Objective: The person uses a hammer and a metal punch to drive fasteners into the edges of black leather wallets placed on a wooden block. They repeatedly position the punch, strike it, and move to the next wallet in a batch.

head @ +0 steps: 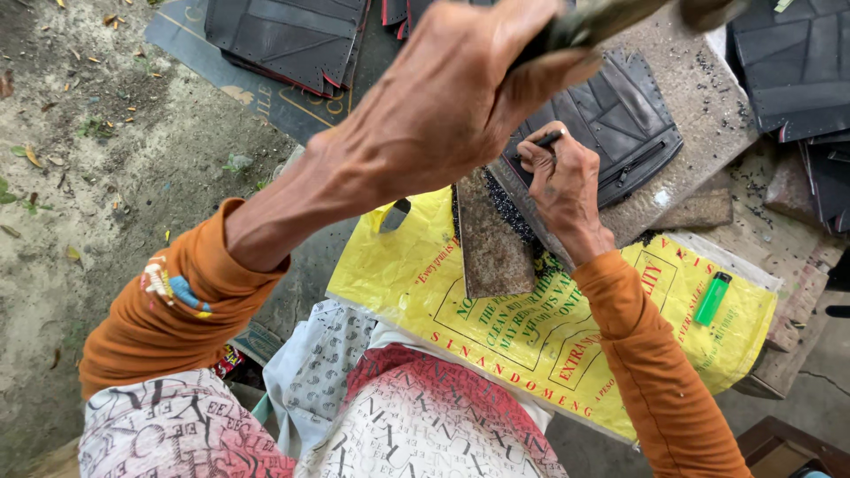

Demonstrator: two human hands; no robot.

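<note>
Head view: only one camera, looking straight down over the person's lap.
Left hand: left hand (452, 97) is raised close to the lens, fingers wrapped tight round a blurry striking tool (611, 16). Can't tell what kind tbh.
Right hand: right hand (562, 181) is down low, fingers pinched shut on a thin dark punch (547, 139), tip on the work.
Leather piece: black leather piece (620, 119) lies flat on the rough grey counter (708, 106), right under the punch.
Doing it well: I'd say keep the punch upright, brace that wrist on the counter, and hit square so the tip doesn't skid.
Pose: left arm bent and lifted high, right forearm stretched forward, both in orange sleeves.
Around: yellow plastic bag (531, 327), green lighter (713, 298) on it, rusty metal plate (491, 239) beside the right wrist.
</note>
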